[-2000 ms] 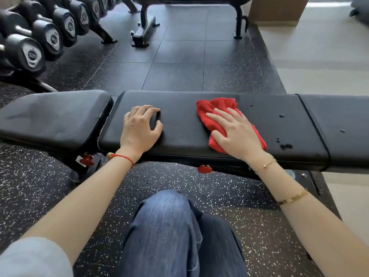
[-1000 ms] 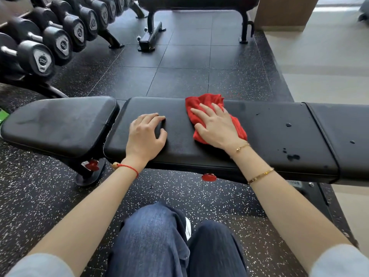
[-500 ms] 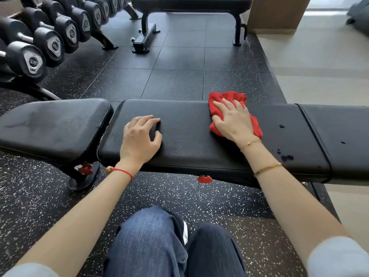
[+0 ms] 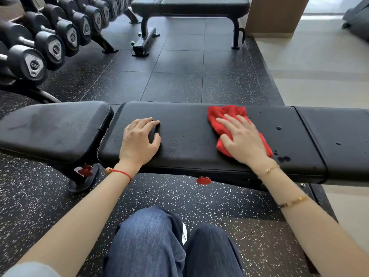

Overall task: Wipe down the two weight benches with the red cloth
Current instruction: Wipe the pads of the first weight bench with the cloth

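Note:
A black padded weight bench [image 4: 185,136] runs across the view in front of me. On its middle pad lies the red cloth [image 4: 223,116], and my right hand [image 4: 242,139] presses flat on it with straight fingers. My left hand [image 4: 139,141] rests on the same pad further left, fingers loosely bent, holding nothing. Dark wet spots [image 4: 283,157] sit on the pad just right of the cloth. A second black bench [image 4: 199,5] stands at the far end of the dark floor.
A rack of black dumbbells [image 4: 50,43] lines the left side. The near bench's separate left pad [image 4: 52,128] and right pad [image 4: 343,140] flank the middle one. My knees in blue jeans [image 4: 159,242] are below. Light tiled floor [image 4: 319,66] lies to the right.
My right hand has slid the red cloth across the middle pad, first left, then right and toward the near edge. My left hand has stayed in place.

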The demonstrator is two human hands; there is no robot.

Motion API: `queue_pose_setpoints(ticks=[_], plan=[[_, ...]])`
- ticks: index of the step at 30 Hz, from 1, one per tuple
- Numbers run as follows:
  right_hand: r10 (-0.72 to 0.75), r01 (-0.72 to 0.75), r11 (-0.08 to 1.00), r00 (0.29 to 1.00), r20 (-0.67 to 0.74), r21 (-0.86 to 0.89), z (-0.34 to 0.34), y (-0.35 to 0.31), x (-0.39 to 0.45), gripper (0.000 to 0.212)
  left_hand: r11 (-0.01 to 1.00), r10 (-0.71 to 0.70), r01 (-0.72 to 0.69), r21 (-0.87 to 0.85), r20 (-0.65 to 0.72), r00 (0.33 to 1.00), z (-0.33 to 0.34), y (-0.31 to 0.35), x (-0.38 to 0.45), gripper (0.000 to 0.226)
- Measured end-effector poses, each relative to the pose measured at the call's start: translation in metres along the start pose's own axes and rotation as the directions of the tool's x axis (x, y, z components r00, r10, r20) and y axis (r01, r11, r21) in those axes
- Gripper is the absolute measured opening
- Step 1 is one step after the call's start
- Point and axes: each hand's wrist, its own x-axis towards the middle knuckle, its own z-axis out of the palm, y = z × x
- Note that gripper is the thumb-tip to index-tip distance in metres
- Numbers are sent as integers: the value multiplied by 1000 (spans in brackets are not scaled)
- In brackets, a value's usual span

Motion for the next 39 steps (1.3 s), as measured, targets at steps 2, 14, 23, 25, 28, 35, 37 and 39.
queue_pose_setpoints(ticks=[2,14,23,25,28,35,37,39], plan=[[104,-104,995,995,2,-14,0,13,26,52,1000,-6,6,9,-6,1000,0,2,1,40],[-216,208,975,971,101,78,12,-66,11,53,1000,-7,7,-11,-16,1000,-4,1,1,41],[175,-175,984,984,-17,-15,-5,30,30,50,1000,-11,11,3,-8,1000,-3,5,-1,38],[225,-224,974,974,1,-18,-4,25,51,51,1000,-12,12,5,-9,1000,-4,6,0,38],[127,-126,992,991,34,-27,3,-13,65,52,1000,-19,19,5,-14,1000,-5,7,0,37],[-268,262,963,957,108,71,14,-83,3,53,1000,-15,15,-2,-9,1000,-5,7,0,38],[-280,271,958,954,102,94,10,-69,-15,54,1000,-8,8,-1,-2,1000,-5,5,-2,39],[-214,208,974,974,72,86,4,-45,-23,56,1000,4,-4,5,15,1000,-5,4,-2,39]])
